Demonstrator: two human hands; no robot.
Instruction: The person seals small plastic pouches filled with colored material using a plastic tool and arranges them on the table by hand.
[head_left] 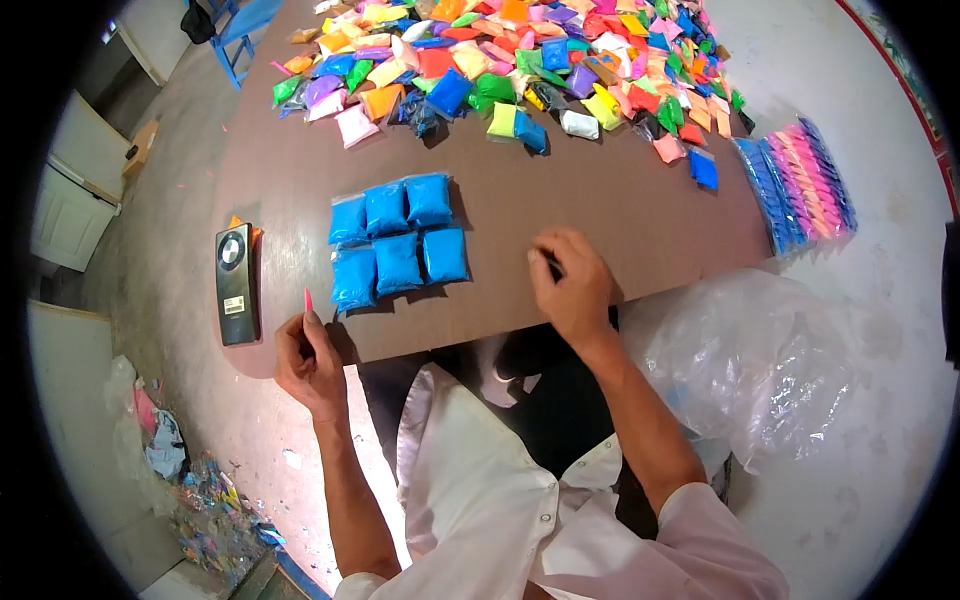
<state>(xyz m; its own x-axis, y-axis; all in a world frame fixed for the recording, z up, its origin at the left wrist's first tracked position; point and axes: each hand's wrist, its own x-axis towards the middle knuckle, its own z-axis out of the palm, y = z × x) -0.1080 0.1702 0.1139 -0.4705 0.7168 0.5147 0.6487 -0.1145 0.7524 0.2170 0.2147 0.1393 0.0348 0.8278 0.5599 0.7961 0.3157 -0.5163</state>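
Observation:
My left hand [310, 365] is at the table's front left edge, its thumb and fingers pinched together. A small pink pointed piece [308, 300] sticks up from the pinch; its exact kind is unclear. Right of it, several blue plastic packets [398, 262] lie in two rows on the brown table [520, 200]. My right hand [574, 288] rests at the front edge, right of the packets and apart from them. Its fingers are curled round, with a dark spot inside the curl; what they hold, if anything, I cannot make out.
A large heap of small colourful packets [490, 90] covers the far side. Bundled packets in clear wrap [800, 185] sit at the right edge. A black device [236, 285] lies at left. Clear plastic sheeting [750, 350] hangs at right; scraps [215, 510] litter the floor.

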